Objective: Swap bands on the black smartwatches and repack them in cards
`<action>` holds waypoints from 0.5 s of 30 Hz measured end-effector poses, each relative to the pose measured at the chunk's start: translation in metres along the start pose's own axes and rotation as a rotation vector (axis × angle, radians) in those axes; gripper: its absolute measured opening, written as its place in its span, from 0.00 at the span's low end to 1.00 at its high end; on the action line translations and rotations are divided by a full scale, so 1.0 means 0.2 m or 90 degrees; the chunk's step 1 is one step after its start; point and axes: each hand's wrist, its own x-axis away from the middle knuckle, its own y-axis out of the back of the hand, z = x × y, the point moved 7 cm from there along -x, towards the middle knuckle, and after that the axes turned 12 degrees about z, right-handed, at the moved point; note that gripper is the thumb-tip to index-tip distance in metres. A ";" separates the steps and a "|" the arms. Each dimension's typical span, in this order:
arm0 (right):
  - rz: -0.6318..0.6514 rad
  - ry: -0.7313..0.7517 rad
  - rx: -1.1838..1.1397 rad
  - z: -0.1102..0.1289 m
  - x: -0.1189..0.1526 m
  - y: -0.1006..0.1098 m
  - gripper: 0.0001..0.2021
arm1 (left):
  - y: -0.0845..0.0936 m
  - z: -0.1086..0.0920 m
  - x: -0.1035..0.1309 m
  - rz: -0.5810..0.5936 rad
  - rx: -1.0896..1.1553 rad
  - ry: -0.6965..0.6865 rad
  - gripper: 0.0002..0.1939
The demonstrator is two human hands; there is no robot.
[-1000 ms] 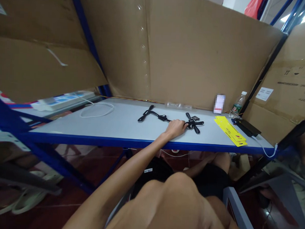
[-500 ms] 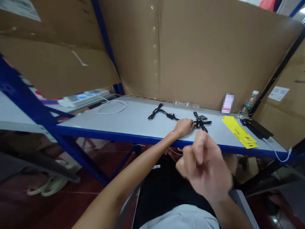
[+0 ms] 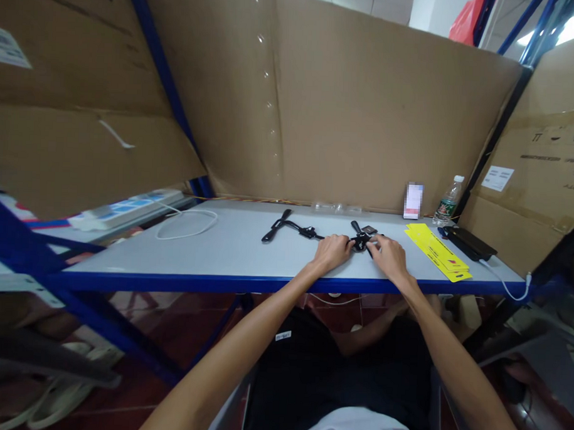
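Seen from the head camera: left grip (image 3: 333, 251) curled low on the tabletop (image 3: 229, 250), seemingly pinching the left part of a black tool (image 3: 360, 241); right grip (image 3: 390, 256) bent in from the opposite side, with fingertips at the same tool. Cannot tell whether pinching a part on the right or merely touching. Between both grips, then, the black tool; to the left of the left grip, a second tool (image 3: 308, 232), with a third tool (image 3: 276, 226) slantwise beyond. Just past the right grip's fingertips, a small dark square (image 3: 369, 230); farther right, yellow cards (image 3: 437, 251).

For good work here: steady the tool against the tabletop with the left grip, and work small parts with right fingertips only. Keep movements short and light, look out for any sharp edge, and avoid nudging the dark square.

Hidden under the left grip: part of the black tool and perhaps the end of the second tool, so impossible to say whether touching. Mostly covered by the right grip: a handle. Too small and dark to read: the tool's middle. Pixelated, well beyond the right grip: a phone (image 3: 413, 202).
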 end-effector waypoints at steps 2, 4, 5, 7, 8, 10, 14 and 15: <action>0.019 0.018 0.054 0.06 -0.05 -0.08 0.06 | 0.00 0.01 0.00 0.001 0.010 0.019 0.25; 0.039 0.028 0.060 0.08 -0.09 -0.13 0.05 | 0.00 0.02 0.00 0.001 0.022 0.030 0.25; 0.048 0.034 0.051 0.08 -0.12 -0.14 0.05 | 0.00 0.03 -0.01 0.001 0.029 0.033 0.24; 0.058 0.058 0.030 0.08 -0.15 -0.15 0.10 | 0.01 0.04 -0.02 0.001 0.045 0.038 0.24; 0.058 0.074 0.021 0.08 -0.17 -0.15 0.13 | 0.01 0.05 -0.02 0.003 0.054 0.040 0.24; 0.057 0.096 0.007 0.09 -0.19 -0.14 0.15 | 0.01 0.06 -0.03 0.008 0.068 0.044 0.24; 0.047 0.070 -0.036 0.08 -0.23 -0.15 0.05 | 0.01 0.07 -0.04 -0.001 0.062 0.062 0.24; 0.046 0.060 -0.043 0.08 -0.23 -0.16 0.05 | 0.01 0.07 -0.04 -0.006 0.056 0.067 0.24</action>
